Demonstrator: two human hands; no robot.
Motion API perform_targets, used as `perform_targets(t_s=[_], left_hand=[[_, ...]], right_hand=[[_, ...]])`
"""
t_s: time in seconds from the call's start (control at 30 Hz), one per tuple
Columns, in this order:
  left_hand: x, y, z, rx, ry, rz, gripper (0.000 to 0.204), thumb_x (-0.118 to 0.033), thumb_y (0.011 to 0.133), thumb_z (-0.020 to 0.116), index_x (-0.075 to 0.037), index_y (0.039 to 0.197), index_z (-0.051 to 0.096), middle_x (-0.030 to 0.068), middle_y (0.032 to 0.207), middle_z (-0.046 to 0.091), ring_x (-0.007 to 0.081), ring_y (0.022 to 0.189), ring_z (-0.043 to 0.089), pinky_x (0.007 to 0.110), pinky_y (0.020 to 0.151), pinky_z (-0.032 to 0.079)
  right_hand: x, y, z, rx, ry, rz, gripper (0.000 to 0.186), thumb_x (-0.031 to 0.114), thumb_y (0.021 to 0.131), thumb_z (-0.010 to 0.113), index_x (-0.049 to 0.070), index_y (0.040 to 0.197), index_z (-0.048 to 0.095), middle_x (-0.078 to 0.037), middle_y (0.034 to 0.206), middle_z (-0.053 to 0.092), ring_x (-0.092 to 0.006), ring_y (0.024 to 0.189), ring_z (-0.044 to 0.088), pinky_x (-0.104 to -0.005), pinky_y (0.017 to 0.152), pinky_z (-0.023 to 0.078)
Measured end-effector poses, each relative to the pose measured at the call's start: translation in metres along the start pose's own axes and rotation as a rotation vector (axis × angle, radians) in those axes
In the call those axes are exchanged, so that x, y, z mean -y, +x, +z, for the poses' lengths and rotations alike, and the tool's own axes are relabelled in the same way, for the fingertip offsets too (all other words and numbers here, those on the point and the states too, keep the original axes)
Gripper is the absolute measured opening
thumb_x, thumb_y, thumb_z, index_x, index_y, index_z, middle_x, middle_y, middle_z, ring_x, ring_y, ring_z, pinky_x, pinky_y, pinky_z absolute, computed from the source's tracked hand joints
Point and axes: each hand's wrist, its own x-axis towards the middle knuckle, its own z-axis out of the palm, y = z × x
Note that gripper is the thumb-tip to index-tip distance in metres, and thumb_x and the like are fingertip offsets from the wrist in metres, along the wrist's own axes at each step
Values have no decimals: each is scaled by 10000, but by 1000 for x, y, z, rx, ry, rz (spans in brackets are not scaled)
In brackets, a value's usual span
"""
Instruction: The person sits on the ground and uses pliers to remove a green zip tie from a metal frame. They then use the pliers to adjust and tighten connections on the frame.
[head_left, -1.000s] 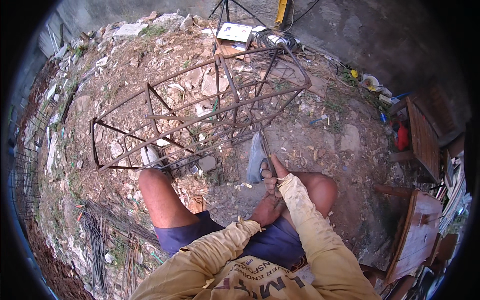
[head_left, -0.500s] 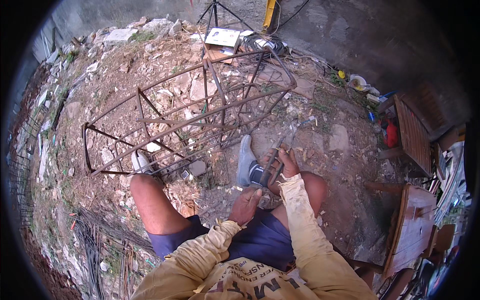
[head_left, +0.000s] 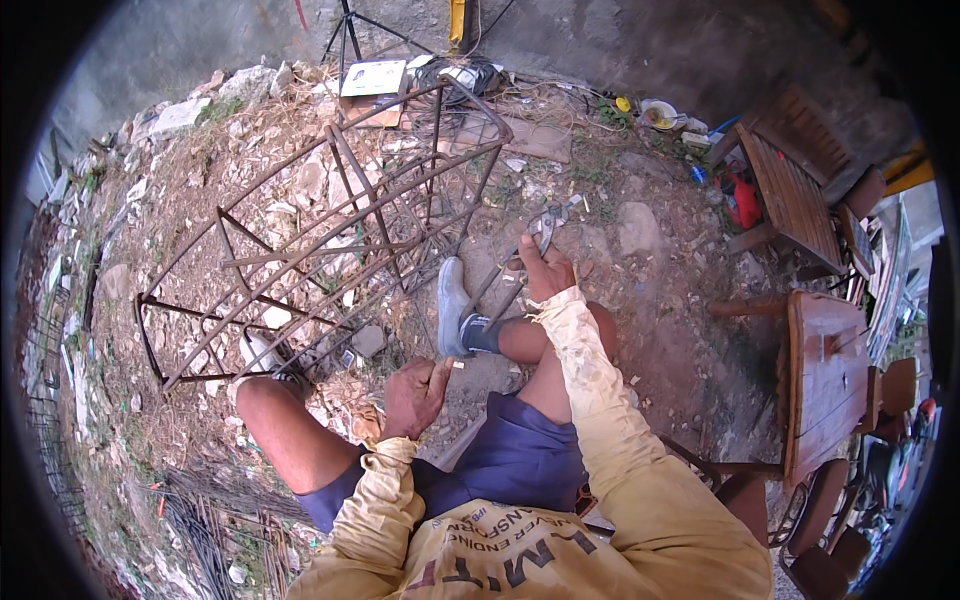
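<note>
My right hand (head_left: 546, 271) is closed around long-handled pincers (head_left: 547, 229). Their metal jaws point away from me, and the two dark handles spread back toward my shin. Over my lap, my left hand (head_left: 414, 398) has its fingers curled, thumb and forefinger together; a small pale bit shows at their tips, too small to name. In front of me to the left lies a rusty cage of bent steel bars (head_left: 310, 255), beyond both hands. My left foot is beside its near side, and my right shoe (head_left: 453, 305) is close to the pincers' handles.
Stones and rubble cover the ground. A bundle of thin steel rods (head_left: 205, 520) lies at lower left. Wooden furniture (head_left: 785, 195) and a wooden table (head_left: 825, 375) stand on the right. A cardboard box (head_left: 372, 108) and a black tripod (head_left: 347, 35) are by the far wall.
My left hand has moved left and back, away from the pincers' handles. My right hand has shifted forward along the pincers toward the jaws. The whole view has turned slightly.
</note>
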Motion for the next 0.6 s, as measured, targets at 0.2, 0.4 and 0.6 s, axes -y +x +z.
perform_targets(t_s=[0.2,0.4,0.6], left_hand=[[-29,-7,-15,14,58,208,385,-323,929,581,-46,664,615,159,661,590,347,636,598,426,592,477],[39,4,-1,-47,-12,-485,545,-468,980,427,-33,727,636,197,742,639,388,680,610,472,646,460],[52,-2,-15,-490,-531,-355,579,-469,990,452,16,698,574,80,591,546,153,587,497,331,572,407]], right_hand=[[11,-4,31,-301,892,85,421,449,975,507,130,1240,580,20,729,443,-110,597,444,-305,581,458],[-8,-3,9,273,605,313,545,535,954,477,124,1308,534,-24,1089,573,-184,1052,529,-440,876,444],[-14,-29,24,331,238,346,499,426,970,518,51,1299,535,-80,1098,611,-181,904,601,-421,781,501]])
